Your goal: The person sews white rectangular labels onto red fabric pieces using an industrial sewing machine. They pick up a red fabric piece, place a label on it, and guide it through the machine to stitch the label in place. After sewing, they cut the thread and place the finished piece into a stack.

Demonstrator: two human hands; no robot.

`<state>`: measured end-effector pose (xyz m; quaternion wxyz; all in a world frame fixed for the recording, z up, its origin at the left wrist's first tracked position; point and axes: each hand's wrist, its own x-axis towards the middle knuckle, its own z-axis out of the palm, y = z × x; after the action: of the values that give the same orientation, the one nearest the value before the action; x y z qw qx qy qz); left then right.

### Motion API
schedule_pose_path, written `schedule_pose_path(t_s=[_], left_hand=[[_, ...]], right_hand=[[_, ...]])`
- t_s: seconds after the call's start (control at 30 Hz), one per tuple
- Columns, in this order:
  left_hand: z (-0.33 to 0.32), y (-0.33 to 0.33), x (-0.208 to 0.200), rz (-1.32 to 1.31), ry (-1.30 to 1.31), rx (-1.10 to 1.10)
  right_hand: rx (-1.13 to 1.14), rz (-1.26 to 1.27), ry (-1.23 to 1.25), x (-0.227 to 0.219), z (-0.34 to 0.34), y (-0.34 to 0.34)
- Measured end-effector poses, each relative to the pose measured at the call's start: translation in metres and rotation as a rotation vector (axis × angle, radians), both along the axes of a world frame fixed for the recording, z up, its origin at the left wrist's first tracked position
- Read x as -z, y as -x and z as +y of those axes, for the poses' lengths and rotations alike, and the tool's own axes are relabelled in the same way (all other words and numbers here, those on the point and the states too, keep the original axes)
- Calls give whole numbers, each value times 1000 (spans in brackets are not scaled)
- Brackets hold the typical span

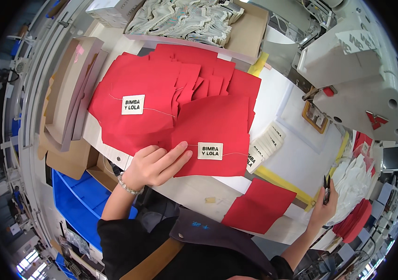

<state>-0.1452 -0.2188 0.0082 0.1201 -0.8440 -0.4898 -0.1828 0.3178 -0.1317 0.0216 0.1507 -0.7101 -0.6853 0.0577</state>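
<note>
My left hand lies on a red fabric piece, its fingers stretched toward a small white label with dark lettering. Loose thread tails run from both sides of that label. Beside it, another red piece bears a similar label, also trailing threads. More red pieces overlap behind in a fanned pile. At the right, my right hand is closed around dark thread snips, blades pointing up, apart from the fabric.
Loose white labels lie right of the red pieces. A single red piece sits at the near table edge. The sewing machine stands far right. A box of bundled strips is behind; an open carton and blue bin are left.
</note>
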Motion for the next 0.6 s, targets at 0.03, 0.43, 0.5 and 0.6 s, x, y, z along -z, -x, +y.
schedule_pose_path(t_s=[0.03, 0.43, 0.5, 0.6], left_hand=[[-1, 0, -1, 7, -7, -14], [19, -5, -24, -83, -89, 72], [27, -3, -43, -37, -154, 43], [32, 8, -68, 9, -197, -36]], right_hand=[[18, 12, 6, 0, -2, 0], [-4, 79, -89, 21, -18, -10], [-3, 72, -91, 22, -19, -10], [12, 39, -68, 16, -23, -8]])
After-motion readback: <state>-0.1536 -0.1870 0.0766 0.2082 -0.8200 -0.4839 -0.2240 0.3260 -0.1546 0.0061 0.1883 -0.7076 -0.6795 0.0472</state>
